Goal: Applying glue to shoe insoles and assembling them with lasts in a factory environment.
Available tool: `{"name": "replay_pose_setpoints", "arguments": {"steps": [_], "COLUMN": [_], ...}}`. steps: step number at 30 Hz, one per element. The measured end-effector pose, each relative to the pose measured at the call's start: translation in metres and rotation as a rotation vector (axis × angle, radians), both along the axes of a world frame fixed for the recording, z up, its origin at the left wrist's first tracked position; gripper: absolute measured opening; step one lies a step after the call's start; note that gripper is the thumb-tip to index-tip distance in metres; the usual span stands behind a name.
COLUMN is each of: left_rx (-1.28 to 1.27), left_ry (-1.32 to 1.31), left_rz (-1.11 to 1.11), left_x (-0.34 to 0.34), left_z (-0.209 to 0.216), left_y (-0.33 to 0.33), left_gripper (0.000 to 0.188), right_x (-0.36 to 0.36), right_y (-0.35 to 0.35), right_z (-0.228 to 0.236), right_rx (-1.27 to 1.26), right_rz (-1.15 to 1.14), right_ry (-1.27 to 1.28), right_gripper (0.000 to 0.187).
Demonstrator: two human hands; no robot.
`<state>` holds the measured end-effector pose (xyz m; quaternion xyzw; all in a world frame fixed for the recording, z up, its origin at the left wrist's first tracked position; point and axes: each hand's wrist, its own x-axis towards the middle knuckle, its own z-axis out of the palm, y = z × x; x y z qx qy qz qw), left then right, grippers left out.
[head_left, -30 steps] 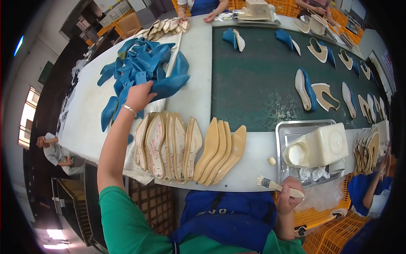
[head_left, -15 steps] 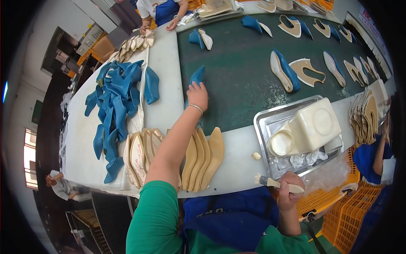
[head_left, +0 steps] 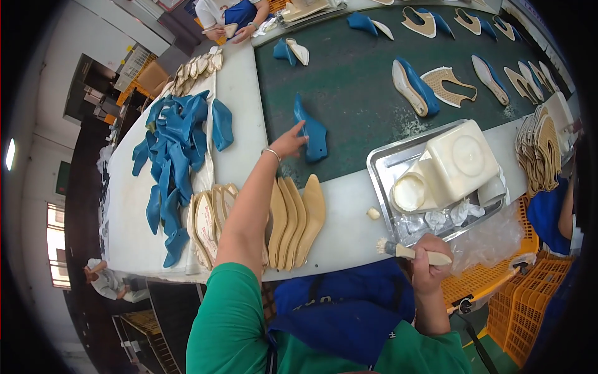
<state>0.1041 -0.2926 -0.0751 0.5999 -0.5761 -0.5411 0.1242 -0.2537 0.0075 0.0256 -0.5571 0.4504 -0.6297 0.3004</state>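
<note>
A blue shoe last (head_left: 316, 141) lies on the green work surface (head_left: 355, 118), toe pointing away from me. My left hand (head_left: 290, 141) is at its left edge, fingers apart, with fingertips touching or nearly touching it. A brush (head_left: 408, 252) with pale bristles and a light handle is gripped in my right hand (head_left: 427, 265), over the table's front edge. Below my left forearm stands a row of tan insoles (head_left: 299, 221). Beside my right hand sits a metal tray (head_left: 381, 187) with a white plastic jug cut open (head_left: 448, 168) inside, pale stuff in its opening.
A heap of blue lasts (head_left: 171, 143) covers the left table, one lone last (head_left: 222, 124) beside it. Lasts with insoles and tan uppers (head_left: 448, 86) line the green surface's far side. Another person (head_left: 233, 19) works at the far left. Yellow crates (head_left: 507, 311) stand at right.
The blue last, upright-looking in my left hand's grasp before, now lies turned on the green surface. My left hand has drawn back to its left side. My right hand still holds the brush.
</note>
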Motion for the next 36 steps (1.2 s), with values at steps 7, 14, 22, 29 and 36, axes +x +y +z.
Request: {"name": "replay_pose_setpoints", "arguments": {"steps": [7, 14, 22, 29, 36], "left_rx": [-0.514, -0.53, -0.761, -0.851, -0.732], "left_ry": [0.151, -0.506, -0.82, -0.726, 0.193], "left_rz": [0.261, 0.31, 0.044, 0.111, 0.744], "left_x": [0.017, 0.024, 0.004, 0.011, 0.011], "left_z": [0.091, 0.073, 0.028, 0.019, 0.045], "left_y": [0.098, 0.265, 0.316, 0.317, 0.332], "left_gripper": [0.026, 0.018, 0.04, 0.038, 0.038], "right_x": [0.005, 0.01, 0.001, 0.002, -0.005], "right_y": [0.02, 0.023, -0.03, -0.056, -0.053], "right_z": [-0.007, -0.021, -0.035, -0.055, -0.044], "right_rx": [0.165, 0.223, 0.169, 0.218, 0.239], "right_rz": [-0.012, -0.039, -0.305, -0.36, -0.28], "right_ry": [-0.089, -0.032, 0.196, 0.564, 0.154], "right_gripper": [0.006, 0.007, 0.017, 0.021, 0.02]}}
